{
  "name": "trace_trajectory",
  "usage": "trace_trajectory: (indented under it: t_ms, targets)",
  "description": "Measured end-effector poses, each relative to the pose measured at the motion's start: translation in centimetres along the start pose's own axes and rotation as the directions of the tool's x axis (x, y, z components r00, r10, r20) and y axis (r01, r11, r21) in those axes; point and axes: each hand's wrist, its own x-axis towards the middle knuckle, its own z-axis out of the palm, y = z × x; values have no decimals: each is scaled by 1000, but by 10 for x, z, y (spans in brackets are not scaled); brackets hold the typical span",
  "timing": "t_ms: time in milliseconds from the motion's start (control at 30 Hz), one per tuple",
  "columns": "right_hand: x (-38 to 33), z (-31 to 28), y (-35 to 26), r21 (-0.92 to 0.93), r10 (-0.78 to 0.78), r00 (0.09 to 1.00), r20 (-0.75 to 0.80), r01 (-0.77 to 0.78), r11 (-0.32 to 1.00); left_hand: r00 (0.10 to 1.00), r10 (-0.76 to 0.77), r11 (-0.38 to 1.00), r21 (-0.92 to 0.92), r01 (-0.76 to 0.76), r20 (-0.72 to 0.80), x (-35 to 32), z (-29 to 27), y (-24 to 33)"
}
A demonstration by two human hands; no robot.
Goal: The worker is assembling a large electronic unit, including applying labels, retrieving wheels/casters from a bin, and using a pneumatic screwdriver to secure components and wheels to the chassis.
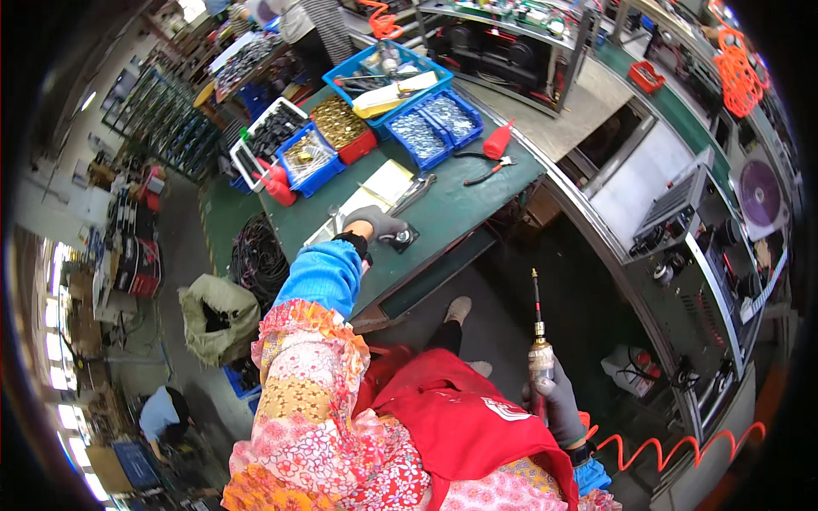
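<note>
My right hand [558,405], in a grey glove, is wrapped round an air screwdriver [540,358] whose long bit points up and away from me. Stretched out over the green workbench [460,213], my gloved left hand [375,223] has its fingers on a small black part [404,238] with a shiny middle. Its exact kind is too small to tell. Beside that hand lie a yellowish paper pad [388,182] and a metal hand tool [415,192]. Pliers with red-and-black handles [490,171] rest farther right, close to a red squeeze bottle [498,140].
Blue bins of silver screws [434,128], a red bin of brass-coloured pieces [339,123] and a blue tool crate [439,75] line the bench's far side. An orange coiled hose [656,451] trails right from the screwdriver. A sack [220,319] stands on the floor at left.
</note>
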Motion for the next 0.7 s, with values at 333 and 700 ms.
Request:
trace_trajectory:
  t_ms: [333, 700]
  targets:
    - [-3, -7, 17, 38, -39, 993, -107, 44, 998, 844, 399, 357, -908, 218, 359, -9, 56, 77]
    - [-12, -29, 16, 29, -311, 896, -318, 337, 941, 772, 607, 602, -524, -603, -191, -127, 127, 283]
